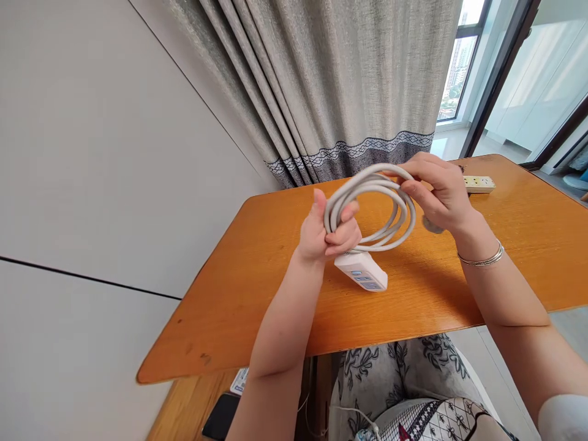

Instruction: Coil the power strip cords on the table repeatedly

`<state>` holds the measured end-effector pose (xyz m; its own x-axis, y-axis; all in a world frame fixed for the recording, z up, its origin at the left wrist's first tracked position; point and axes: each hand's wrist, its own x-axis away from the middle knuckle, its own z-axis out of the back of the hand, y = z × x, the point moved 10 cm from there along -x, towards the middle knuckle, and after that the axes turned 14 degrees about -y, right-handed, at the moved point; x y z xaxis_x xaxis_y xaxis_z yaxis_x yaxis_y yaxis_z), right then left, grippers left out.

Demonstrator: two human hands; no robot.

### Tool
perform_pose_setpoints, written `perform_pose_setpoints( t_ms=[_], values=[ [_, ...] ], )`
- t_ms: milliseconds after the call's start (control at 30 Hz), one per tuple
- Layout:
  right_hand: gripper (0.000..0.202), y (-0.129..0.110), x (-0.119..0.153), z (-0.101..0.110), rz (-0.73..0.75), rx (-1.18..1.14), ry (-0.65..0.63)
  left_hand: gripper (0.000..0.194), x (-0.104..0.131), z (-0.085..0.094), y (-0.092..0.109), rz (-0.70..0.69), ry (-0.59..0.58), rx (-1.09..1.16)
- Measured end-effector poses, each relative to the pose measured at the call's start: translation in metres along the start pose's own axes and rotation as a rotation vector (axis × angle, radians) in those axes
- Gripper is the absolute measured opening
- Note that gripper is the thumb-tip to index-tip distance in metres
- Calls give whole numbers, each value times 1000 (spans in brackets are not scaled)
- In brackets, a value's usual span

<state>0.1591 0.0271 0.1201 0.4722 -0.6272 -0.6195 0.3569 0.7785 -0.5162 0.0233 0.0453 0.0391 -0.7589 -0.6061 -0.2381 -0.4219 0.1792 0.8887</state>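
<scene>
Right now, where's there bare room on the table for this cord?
The table looks bare from its left edge to the left forearm, and right of the right forearm, nearer you than the yellowish power strip. The middle is crowded: left hand, right hand, coiled cord, white power strip.

And it's a home, clearly: full-length patterned-hem curtain [358,79], 1 wooden table [257,257], tower blocks [454,70] outside the window [467,30]!
</scene>
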Motion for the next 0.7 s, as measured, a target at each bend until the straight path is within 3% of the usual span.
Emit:
perform_pose_setpoints(
  t_ms=[100,300,467,700],
  values=[
    [67,12,-4,-22,-23,-196,-16,63,5,12,17,-142,182,69],
    [75,24,-7,-70,-101,-569,-125,62,4,14,31,-271,271,135],
    [71,29,-4,-78,-158,-796,-97,61,6,19,27,-265,314,189],
    [57,31,-1,-73,-170,-789,-7,60,7,14,29,-229,327,181]
  ],
)
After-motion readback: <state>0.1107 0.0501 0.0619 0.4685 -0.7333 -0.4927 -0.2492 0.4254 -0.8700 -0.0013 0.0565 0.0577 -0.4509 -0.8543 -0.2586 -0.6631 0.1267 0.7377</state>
